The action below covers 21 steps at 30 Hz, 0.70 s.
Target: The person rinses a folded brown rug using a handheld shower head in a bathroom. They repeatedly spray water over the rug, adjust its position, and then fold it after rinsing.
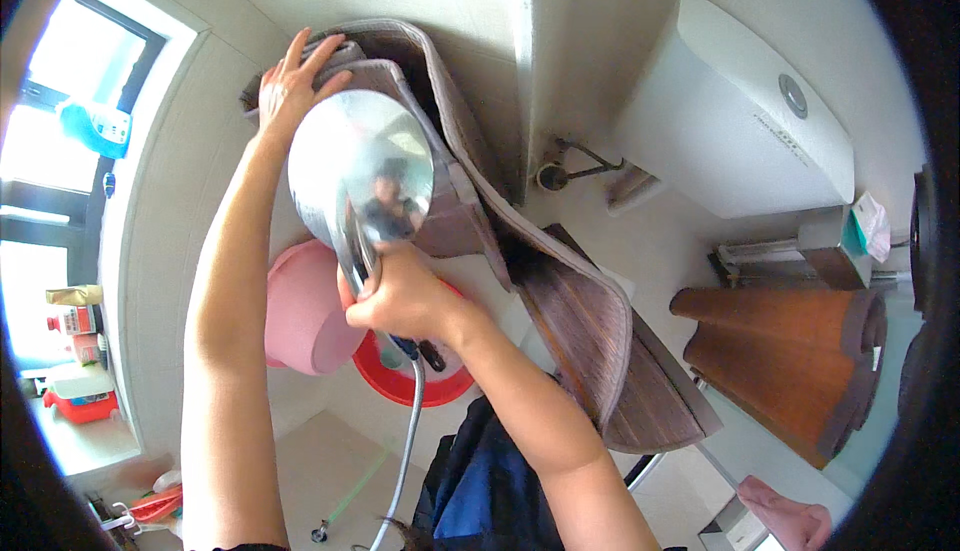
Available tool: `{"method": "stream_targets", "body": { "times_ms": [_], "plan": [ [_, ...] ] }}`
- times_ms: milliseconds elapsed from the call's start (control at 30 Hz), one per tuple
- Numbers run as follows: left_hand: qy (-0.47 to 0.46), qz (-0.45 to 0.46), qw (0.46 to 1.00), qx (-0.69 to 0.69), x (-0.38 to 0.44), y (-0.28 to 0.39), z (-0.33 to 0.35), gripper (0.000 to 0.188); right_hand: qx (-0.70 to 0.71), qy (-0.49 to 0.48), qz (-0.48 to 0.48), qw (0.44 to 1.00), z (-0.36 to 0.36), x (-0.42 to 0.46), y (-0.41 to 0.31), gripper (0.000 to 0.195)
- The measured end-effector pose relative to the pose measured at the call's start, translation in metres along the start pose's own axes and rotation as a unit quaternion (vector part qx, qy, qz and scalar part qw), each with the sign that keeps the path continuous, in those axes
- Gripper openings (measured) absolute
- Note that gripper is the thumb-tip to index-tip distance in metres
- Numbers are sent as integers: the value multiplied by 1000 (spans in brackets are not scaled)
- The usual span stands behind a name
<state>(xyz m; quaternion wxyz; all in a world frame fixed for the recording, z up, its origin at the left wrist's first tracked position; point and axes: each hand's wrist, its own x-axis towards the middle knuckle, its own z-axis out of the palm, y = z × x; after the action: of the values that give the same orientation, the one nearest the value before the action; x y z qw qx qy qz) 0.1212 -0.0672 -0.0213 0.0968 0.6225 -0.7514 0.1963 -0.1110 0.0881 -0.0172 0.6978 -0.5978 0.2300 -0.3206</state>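
My right hand [405, 292] is closed around the handle of a chromed shower head [360, 168], whose shiny back faces the camera. From its lower end a metal hose [414, 416] hangs down. At the upper left, my left hand [292, 89] rests with fingers spread on the folded top edge of a large brown striped mat [577, 318], seemingly of fabric. The mat stands in loose folds from the wall towards the lower right. Whether the left fingers grip it, I cannot tell. The shower head hides part of the mat. No water spray is visible.
A pink plastic tub [311, 311] and a red basin [420, 393] lie below my hands. Bottles stand along the windowsill [112, 431] at left. On the right are a white cistern [742, 108], a rolled brown mat [780, 363] and a pink cloth [784, 513].
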Motion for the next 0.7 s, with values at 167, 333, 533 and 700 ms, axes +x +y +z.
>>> {"method": "stream_targets", "body": {
  "times_ms": [167, 333, 533, 700],
  "plan": [
    [-20, -41, 954, -296, -21, 1, -12, 58, -81, -44, -63, 994, -18, 36, -8, 6],
    [-8, 78, 989, -124, -50, -36, 1, 48, 33, -90, -29, 995, -29, 48, -17, 7],
    [-25, 116, 993, 14, -51, -27, -10, 52, 88, -134, -47, 986, -42, 58, -3, 9],
    [23, 77, 993, -82, -48, -43, -6, 53, 40, -133, -36, 990, -37, 52, -1, 7]
  ]
}}
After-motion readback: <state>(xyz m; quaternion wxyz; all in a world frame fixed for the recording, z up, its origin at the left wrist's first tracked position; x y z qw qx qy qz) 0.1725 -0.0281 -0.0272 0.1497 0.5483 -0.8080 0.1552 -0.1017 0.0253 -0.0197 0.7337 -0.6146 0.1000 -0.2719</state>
